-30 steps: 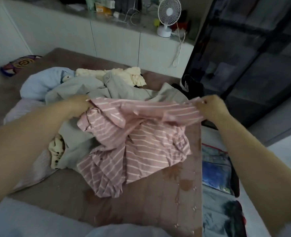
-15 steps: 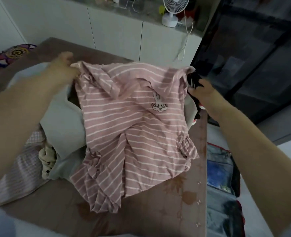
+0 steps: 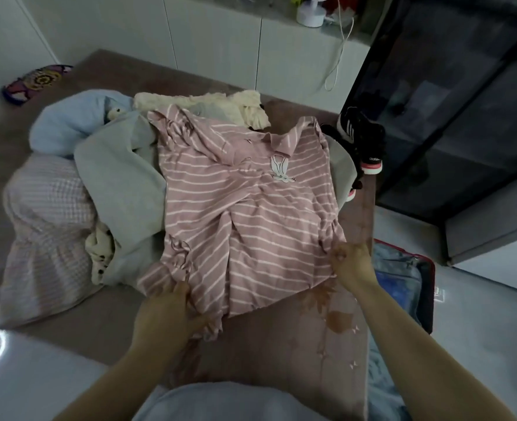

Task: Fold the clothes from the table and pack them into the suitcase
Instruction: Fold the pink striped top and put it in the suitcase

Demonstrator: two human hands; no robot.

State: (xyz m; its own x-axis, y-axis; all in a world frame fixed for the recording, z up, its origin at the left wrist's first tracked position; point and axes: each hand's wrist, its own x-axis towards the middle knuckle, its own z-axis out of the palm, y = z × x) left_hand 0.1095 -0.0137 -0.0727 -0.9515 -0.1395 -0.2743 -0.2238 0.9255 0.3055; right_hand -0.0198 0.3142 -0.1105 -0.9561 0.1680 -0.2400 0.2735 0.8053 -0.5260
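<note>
A pink shirt with white stripes (image 3: 245, 214) and a small rabbit emblem lies spread face up on the brown table (image 3: 281, 354), collar away from me. My left hand (image 3: 166, 311) grips its near left hem. My right hand (image 3: 352, 262) pinches its near right hem. Under and left of it is a heap of clothes: a grey garment (image 3: 120, 183), a light blue one (image 3: 69, 126), a cream one (image 3: 220, 101) and a pale pink checked one (image 3: 44, 226). The open suitcase (image 3: 403, 278) lies on the floor to the right, with folded blue items inside.
Black sneakers (image 3: 363, 141) sit at the table's far right edge. A dark glass cabinet (image 3: 451, 101) stands to the right. White cupboards (image 3: 220, 47) with a small fan (image 3: 311, 10) run along the back. A patterned object (image 3: 35, 83) lies at the far left.
The shirt went from bunched and held up by its shoulders to spread flat on the table. Both hands left the shoulders and came down to the near hem.
</note>
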